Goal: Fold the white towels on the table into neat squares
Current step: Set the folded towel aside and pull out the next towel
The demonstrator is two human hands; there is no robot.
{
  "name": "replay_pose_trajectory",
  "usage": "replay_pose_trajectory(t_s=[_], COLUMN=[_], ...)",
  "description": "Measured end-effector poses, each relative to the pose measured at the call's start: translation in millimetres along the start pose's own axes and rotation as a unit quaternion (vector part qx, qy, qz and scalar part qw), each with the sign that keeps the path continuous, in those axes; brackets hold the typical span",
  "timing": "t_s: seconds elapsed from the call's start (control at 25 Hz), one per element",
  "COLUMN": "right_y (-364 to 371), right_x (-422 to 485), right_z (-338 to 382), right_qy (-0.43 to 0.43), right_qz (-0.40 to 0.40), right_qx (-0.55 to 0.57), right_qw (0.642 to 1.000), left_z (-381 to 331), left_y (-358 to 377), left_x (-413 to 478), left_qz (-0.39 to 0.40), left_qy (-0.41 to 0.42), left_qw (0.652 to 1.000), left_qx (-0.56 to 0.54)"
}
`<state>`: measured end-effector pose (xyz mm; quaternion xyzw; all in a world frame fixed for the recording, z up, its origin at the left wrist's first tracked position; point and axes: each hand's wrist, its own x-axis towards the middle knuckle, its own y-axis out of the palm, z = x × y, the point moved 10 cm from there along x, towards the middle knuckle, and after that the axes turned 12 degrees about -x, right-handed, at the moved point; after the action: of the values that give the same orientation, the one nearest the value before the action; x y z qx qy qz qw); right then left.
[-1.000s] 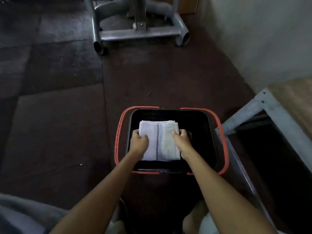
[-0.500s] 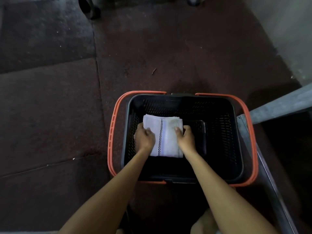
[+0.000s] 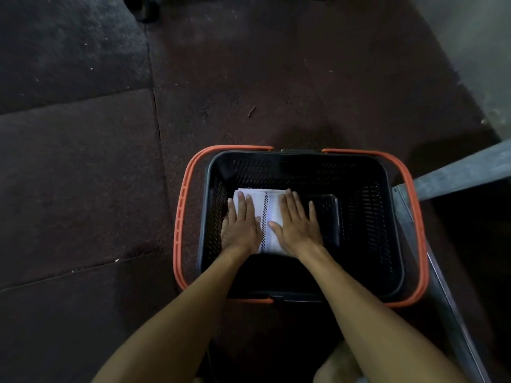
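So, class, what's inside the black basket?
A folded white towel lies at the basket's left, with the left hand and right hand pressed flat on it; a dark flat object sits beside it. Anything under the towel is covered.

The left hand (image 3: 242, 228) and right hand (image 3: 297, 226) hide most of the towel (image 3: 269, 214); the metal frame (image 3: 456, 172) is cut off at right.

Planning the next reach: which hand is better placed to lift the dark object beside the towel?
Right: the right hand lies flat on the towel, next to the dark object; the left hand is farther off.
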<state>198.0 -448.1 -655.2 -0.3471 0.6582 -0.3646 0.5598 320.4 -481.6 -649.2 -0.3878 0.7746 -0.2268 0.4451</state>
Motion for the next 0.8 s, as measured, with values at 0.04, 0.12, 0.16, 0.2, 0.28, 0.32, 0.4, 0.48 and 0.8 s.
replay_pose_trajectory(t_s=[0.04, 0.12, 0.16, 0.2, 0.28, 0.32, 0.4, 0.48, 0.8], right_y=[-1, -10, -20, -35, -76, -100, -143, -193, -340], right_x=[1, 0, -4, -12, -34, -49, -76, -111, -301], right_z=[-1, -1, -2, -5, -20, -29, -43, -55, -91], right_qy=[0.001, 0.004, 0.006, 0.013, 0.045, 0.059, 0.076, 0.086, 0.147], right_qz=[0.006, 0.022, 0.015, -0.005, -0.071, -0.098, -0.121, -0.145, -0.29], right_qx=[0.004, 0.038, 0.055, 0.067, 0.086, 0.098, 0.122, 0.132, 0.101], right_qw=[1.0, 0.999, 0.998, 0.998, 0.993, 0.989, 0.982, 0.977, 0.94], left_z=[2, 1, -3, -11, -33, -49, -83, -123, -255], left_y=[3, 0, -9, -20, -53, -75, -116, -158, -242], left_x=[1, -2, -6, -13, -32, -45, -70, -104, -278], left_qz=[0.006, 0.0, -0.01, -0.025, -0.067, -0.089, -0.126, -0.158, -0.221], left_qy=[-0.008, -0.017, -0.012, 0.0, 0.04, 0.063, 0.106, 0.152, 0.316], left_qw=[1.0, 1.0, 1.0, 0.999, 0.996, 0.992, 0.981, 0.97, 0.919], left_qx=[0.008, 0.023, 0.026, 0.028, 0.047, 0.066, 0.099, 0.104, 0.085])
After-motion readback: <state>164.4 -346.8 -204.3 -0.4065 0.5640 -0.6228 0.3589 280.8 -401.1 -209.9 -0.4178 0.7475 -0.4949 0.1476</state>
